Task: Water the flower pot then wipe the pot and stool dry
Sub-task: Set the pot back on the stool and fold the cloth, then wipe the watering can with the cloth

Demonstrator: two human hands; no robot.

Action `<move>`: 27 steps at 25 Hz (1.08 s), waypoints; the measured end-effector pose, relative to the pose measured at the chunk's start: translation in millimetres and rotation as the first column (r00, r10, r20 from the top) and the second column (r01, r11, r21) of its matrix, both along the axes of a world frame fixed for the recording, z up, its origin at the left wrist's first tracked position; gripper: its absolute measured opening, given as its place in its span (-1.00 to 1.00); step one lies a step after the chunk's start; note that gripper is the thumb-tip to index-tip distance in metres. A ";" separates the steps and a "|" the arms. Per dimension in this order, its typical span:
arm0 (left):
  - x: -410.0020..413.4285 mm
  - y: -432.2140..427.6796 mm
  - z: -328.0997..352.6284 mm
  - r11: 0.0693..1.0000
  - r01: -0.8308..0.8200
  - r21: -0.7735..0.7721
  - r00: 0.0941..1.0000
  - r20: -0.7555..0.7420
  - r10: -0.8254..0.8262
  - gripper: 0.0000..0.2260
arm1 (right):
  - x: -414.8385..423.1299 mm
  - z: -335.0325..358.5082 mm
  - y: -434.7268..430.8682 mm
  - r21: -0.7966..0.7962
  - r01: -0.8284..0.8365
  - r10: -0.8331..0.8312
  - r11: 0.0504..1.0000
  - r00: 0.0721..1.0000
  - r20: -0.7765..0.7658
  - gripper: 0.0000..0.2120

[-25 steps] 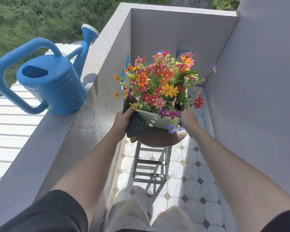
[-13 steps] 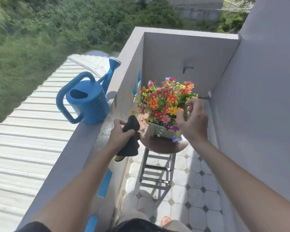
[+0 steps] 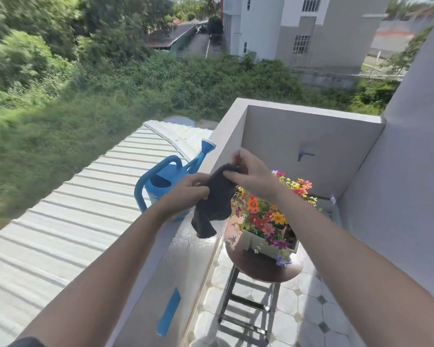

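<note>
While the flower pot (image 3: 268, 242) sits on the stool (image 3: 261, 267), left hand (image 3: 186, 194) and right hand (image 3: 251, 176) both pinch the dark cloth (image 3: 214, 204)

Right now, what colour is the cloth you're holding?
Dark grey, almost black; the cloth shows best in the head view.

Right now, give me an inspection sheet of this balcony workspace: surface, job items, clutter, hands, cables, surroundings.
Surface: round brown stool on tiled floor; wetness cannot be told.
Job's things: white flower pot with mixed flowers sits on the stool; blue watering can upright on the parapet ledge; dark cloth held in the air.
Clutter: blue strip on the parapet's inner face.
Grippers: left hand and right hand both pinch the cloth.
Cables: nothing seen.
Surroundings: blue tap on the end wall; corrugated roof, greenery and buildings beyond.
</note>
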State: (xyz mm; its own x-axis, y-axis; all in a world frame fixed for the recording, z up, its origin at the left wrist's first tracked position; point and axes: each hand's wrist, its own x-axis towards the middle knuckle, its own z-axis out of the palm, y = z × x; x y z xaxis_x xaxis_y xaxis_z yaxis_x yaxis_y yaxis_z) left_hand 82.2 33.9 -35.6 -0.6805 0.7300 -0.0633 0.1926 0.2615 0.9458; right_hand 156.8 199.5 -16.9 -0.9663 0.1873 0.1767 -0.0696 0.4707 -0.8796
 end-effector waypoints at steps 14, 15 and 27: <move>-107.6 -92.4 94.5 0.863 -0.327 -0.385 0.813 -0.580 0.049 -0.82 | -85.1 18.5 -59.0 -0.548 0.087 -0.073 0.832 0.996 0.047 -0.85; -124.6 -93.1 100.9 0.816 -0.307 -0.490 0.824 -0.565 -0.030 -0.80 | -93.2 8.1 -68.5 -0.581 0.130 -0.079 0.804 0.991 0.111 -0.87; -228.9 -33.6 26.4 0.714 -0.094 -0.694 0.855 -0.423 -0.299 -0.80 | -142.2 -71.8 -68.7 -0.384 0.490 -0.422 0.783 0.871 0.252 -0.84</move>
